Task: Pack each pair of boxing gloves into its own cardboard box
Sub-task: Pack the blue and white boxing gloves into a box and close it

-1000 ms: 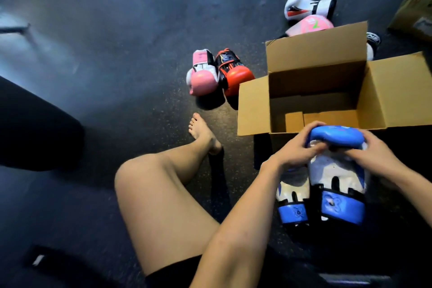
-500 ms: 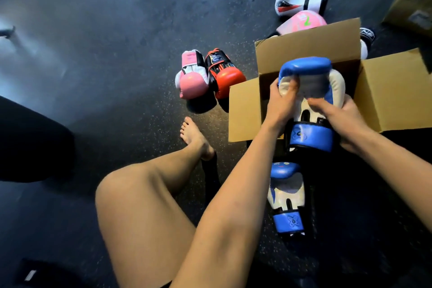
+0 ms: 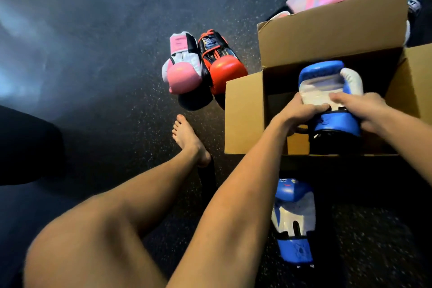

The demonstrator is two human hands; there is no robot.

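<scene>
1. Head view: a boxing glove (image 3: 327, 82), blue at tip and cuff, white across the palm, is held in the mouth of the open cardboard box (image 3: 243, 112).
2. It is gripped by the left hand (image 3: 301, 112) and right hand (image 3: 360, 106), fingers curled over it.
3. A matching glove (image 3: 293, 217) is seen on the floor (image 3: 93, 54), near the box.

We see person's limbs only, all bare.
- Left hand (image 3: 301, 112): bare. Left forearm (image 3: 233, 194): bare along whole visible length, down to bottom edge.
- Right hand (image 3: 360, 105): bare. Right forearm (image 3: 409, 133): bare out to right edge.
- Leg (image 3: 105, 236): bare from thigh through knee and shin; thigh blurred near camera.
- Foot (image 3: 188, 140): bare, toes uncovered.
- Dark mass (image 3: 25, 147) at left edge: black, rounded; we cannot tell whether clothing or body.
</scene>
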